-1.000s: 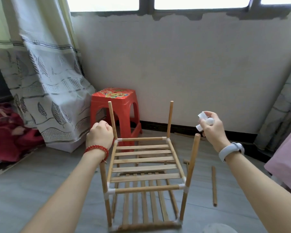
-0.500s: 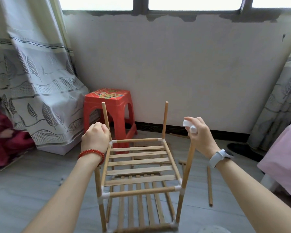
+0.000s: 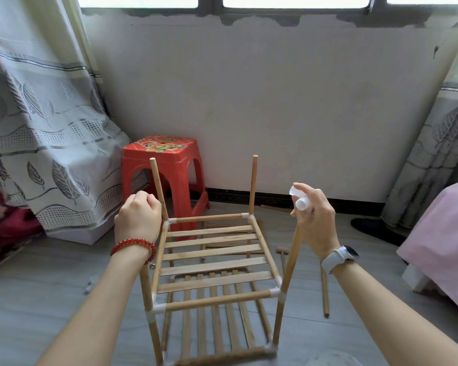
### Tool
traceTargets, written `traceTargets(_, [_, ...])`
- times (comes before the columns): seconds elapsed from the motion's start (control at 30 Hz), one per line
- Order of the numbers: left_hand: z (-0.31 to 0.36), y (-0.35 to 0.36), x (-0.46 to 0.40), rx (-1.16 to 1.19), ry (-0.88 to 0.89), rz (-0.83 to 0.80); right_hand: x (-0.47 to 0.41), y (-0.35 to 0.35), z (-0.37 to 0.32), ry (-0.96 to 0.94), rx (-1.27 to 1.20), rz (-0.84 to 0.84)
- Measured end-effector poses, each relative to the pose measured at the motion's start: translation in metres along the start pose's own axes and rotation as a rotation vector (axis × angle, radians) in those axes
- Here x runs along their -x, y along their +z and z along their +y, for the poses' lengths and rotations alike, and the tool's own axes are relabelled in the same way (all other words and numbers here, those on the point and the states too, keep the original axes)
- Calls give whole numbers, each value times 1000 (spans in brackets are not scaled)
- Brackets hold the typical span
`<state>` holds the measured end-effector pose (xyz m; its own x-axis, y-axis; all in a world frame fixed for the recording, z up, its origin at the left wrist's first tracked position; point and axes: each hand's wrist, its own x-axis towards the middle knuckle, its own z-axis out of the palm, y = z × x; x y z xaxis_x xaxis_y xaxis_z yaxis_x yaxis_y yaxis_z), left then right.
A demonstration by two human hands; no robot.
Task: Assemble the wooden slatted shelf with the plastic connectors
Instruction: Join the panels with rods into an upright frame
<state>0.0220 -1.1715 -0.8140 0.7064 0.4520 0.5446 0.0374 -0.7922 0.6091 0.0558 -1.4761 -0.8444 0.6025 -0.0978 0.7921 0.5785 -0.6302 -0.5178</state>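
Note:
The half-built wooden shelf (image 3: pixel 212 262) stands on the floor, two slatted tiers joined at the corners by white plastic connectors. Four dowel posts rise above the upper tier. My left hand (image 3: pixel 138 220) is curled round the near left post, whose top is hidden by it. My right hand (image 3: pixel 315 220) holds a white plastic connector (image 3: pixel 300 198) on top of the near right post (image 3: pixel 291 260). Both far posts (image 3: pixel 253 186) have bare tops.
A red plastic stool (image 3: pixel 164 165) stands behind the shelf by the wall. Loose dowels (image 3: pixel 324 291) and slats lie on the floor to the right. Curtains hang at both sides; a pink-covered bed (image 3: pixel 444 249) is at the right edge.
My right hand came down from the air with the connector and now sits on the top of the near right post. My left hand kept its hold on the near left post.

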Motion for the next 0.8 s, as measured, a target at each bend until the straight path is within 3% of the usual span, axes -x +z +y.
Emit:
traceTargets(0.27, [3,1,2,27,-12,29,11,-1,4,5,76,-37])
traceTargets(0.43, [3,0,3,66,-15,40,22,16,11,141,-31,74])
traceTargets(0.6, [1,0,3,66,-12,54,16,31,19,174,39,204])
traceTargets(0.8, [0,-5,10,104,-31,11,17,36,0,171,140,216])
